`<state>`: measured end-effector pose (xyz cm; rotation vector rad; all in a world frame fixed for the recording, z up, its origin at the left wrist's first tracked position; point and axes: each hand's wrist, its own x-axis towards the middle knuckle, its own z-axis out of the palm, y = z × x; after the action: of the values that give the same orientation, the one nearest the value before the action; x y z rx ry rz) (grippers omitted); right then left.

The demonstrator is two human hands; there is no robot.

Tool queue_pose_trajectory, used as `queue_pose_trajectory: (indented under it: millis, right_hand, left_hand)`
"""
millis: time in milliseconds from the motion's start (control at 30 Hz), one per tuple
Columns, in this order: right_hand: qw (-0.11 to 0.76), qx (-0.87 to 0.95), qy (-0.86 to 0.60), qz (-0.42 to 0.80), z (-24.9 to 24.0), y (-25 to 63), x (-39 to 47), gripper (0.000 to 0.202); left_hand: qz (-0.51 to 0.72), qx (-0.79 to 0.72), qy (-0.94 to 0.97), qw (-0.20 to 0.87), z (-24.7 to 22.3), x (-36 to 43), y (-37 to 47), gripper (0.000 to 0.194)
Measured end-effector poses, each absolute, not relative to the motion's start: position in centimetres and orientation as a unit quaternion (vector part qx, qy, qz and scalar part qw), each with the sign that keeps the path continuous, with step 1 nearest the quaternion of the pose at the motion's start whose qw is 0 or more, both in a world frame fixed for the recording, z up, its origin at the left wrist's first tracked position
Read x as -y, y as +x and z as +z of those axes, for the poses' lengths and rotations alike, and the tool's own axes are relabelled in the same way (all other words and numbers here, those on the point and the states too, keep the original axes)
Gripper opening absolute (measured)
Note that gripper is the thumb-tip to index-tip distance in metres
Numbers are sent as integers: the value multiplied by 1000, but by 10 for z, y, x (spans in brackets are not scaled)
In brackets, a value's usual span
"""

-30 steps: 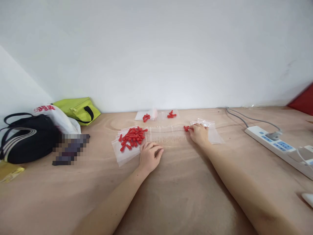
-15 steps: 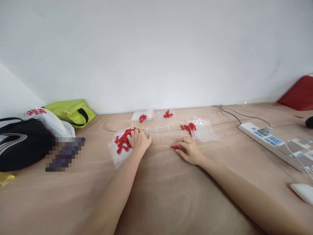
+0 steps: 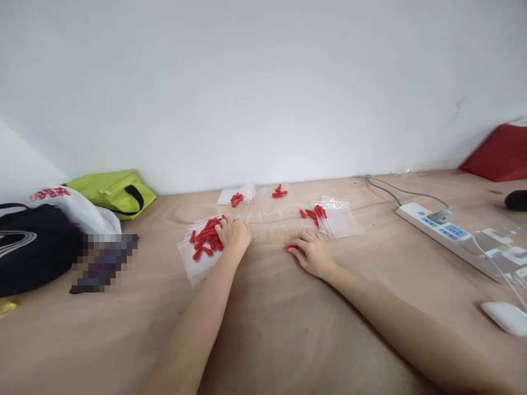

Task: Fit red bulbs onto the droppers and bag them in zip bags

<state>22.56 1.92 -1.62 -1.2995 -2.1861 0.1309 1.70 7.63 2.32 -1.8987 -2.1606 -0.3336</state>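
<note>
Hands (image 3: 274,244) beside red caps (image 3: 205,237)

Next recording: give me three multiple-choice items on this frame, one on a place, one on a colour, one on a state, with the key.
1. Where does the left hand rest?
A. on the pile of red caps
B. on the power strip
C. on the black bag

2. What colour is the zipped bag by the wall?
A. blue
B. lime green
C. orange

3. How does the right hand lie?
A. raised, clenched
B. gripping the white mouse
C. low on the table, fingers by one red cap

Key: 1 A, the hand covers the pile's right edge; 2 B, its cloth is lime green; 3 C, a single cap lies at its fingertips.
</note>
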Motion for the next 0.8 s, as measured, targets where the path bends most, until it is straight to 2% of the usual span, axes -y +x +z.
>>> queue_pose_trajectory:
  millis: [100, 267, 567, 800]
  right_hand:
    - [303, 817, -489, 46, -15, 226, -18, 21]
    - [302, 821, -481, 58, -16, 226, -19, 19]
    - [278, 844, -442, 119, -14, 221, -22, 16]
    - [315, 825, -437, 170, -18, 215, -21, 15]
  left_hand:
    - [-160, 655, -728, 120, 24, -53, 17, 20]
    - [-155, 551, -817, 65, 18, -18, 6, 13]
    - [-171, 561, -807, -64, 11, -7, 6, 10]
    - [-184, 549, -812, -78, 5, -9, 13, 9]
